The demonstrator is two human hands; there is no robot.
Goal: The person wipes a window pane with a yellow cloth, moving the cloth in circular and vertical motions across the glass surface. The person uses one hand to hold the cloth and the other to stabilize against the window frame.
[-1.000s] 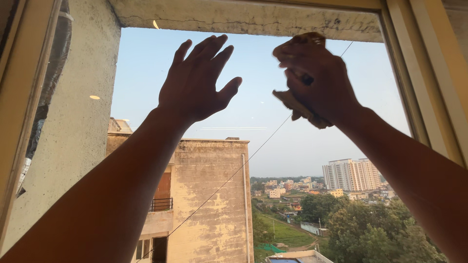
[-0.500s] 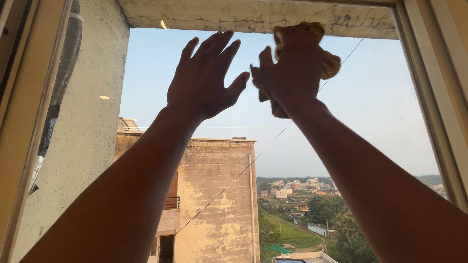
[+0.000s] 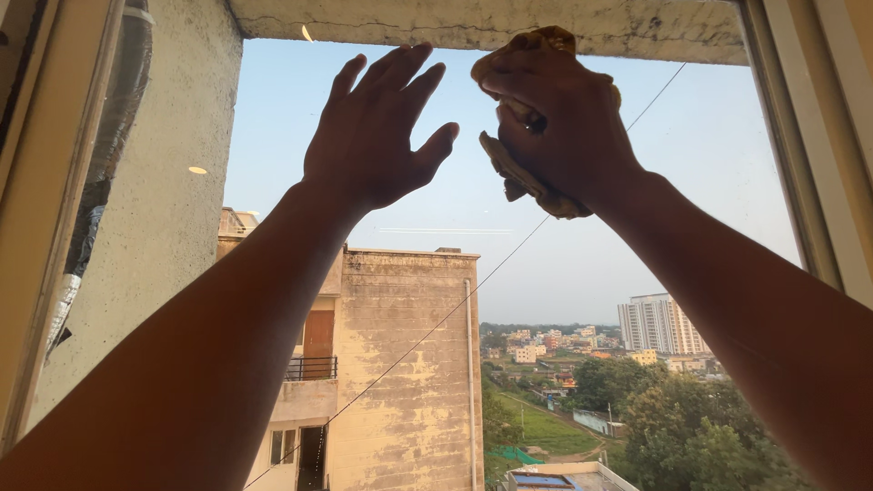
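Left hand [image 3: 368,136]: raised flat toward the clear glass window pane [image 3: 709,155], fingers [image 3: 400,68] spread wide, holding nothing.
Right hand [image 3: 559,118]: fingers curled tight around a crumpled yellowish-brown cloth [image 3: 527,177], just beside the left hand.
Cloth: bunched under the right hand, near the pane's top edge, just below the stained concrete lintel [image 3: 436,23].
Window frame [image 3: 818,136]: pale, at the pane's right.
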